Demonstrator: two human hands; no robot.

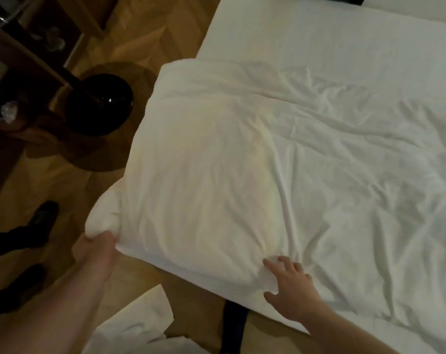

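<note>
Head view: duvet (216, 162) lies rumpled across the bed (318, 29), centre frame. My left hand (96, 245) clutches its bunched corner, lower left; right hand (290, 290) presses flat, fingers spread, on the near edge. I'd say it's laid on; smoothing and squaring remain.

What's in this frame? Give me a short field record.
item: white duvet, rumpled, on the bed
left hand: grips the duvet's bunched corner, off the bed edge
right hand: fingers spread, resting on the duvet's near edge
floor: wood, with a white cloth on it
beside bed: dark round object on a round wooden table
</note>
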